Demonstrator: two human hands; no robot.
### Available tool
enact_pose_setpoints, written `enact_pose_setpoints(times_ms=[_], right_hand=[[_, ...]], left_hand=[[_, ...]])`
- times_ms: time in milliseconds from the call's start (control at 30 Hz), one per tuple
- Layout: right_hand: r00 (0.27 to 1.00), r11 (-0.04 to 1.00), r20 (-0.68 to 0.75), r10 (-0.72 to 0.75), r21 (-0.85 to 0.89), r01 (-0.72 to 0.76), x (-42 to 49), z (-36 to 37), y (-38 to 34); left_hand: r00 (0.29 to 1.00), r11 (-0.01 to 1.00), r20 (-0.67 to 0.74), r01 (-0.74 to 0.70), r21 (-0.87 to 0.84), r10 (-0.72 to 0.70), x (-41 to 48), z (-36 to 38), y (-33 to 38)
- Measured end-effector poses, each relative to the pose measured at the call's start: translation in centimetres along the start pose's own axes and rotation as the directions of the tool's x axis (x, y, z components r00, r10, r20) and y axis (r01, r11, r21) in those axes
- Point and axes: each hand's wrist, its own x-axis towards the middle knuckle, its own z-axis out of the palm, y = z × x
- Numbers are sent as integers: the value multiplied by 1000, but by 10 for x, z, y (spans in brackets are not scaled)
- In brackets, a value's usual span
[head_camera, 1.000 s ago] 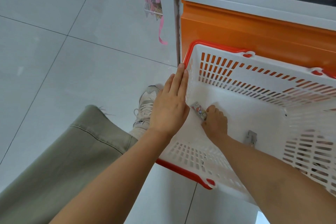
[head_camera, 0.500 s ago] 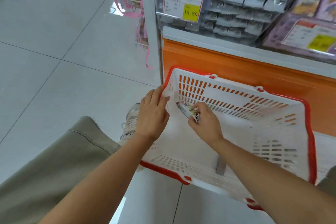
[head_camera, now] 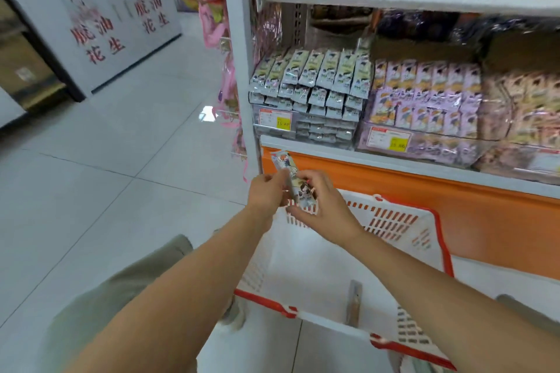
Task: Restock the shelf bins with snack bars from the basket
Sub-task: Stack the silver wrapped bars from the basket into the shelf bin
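Gripped snack bar (head_camera: 288, 174) between left hand (head_camera: 266, 192) and right hand (head_camera: 322, 207), fingers of each curled round it, above the far-left corner of basket (head_camera: 444, 245). Held with long axis slanting up and away, upper end aimed at shelf bins (head_camera: 303, 127) just above and beyond. Judged right hand nearer those bins for the placing. Saw spare bar (head_camera: 354, 303) lying on basket floor

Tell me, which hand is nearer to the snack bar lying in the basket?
Right. The right hand is above the bar, to its left; the left hand is farther left.
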Motion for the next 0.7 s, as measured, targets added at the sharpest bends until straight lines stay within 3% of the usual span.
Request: enact_pose_setpoints(times_ms=[133, 300, 400, 500, 567, 633, 700], right_hand=[[988, 989, 80, -130, -65, 135, 15, -22, -28], [981, 982, -89, -175, -91, 167, 58, -42, -61], [963, 981, -201, -178, -113, 158, 95, -53, -77], [942, 974, -275, -192, -174, 148, 135, -63, -88], [944, 969, -272, -186, -211, 130, 162, -68, -91], [957, 954, -239, -165, -284, 94, 187, -70, -91], [966, 919, -210, -149, -391, 57, 207, -68, -89]], left_hand=[[997, 998, -55, -57, 28, 58, -10, -6, 40], [992, 991, 8, -126, 46, 126, -7, -17, 86], [973, 966, -27, -223, 131, 229, 10, -26, 112], [913, 839, -74, -335, 429, 402, 39, -40, 131], [862, 711, -30, -398, 581, 507, 61, -48, 141], [846, 622, 31, -416, 663, 533, 80, -52, 145], [871, 618, 57, -391, 682, 488, 92, -52, 146]])
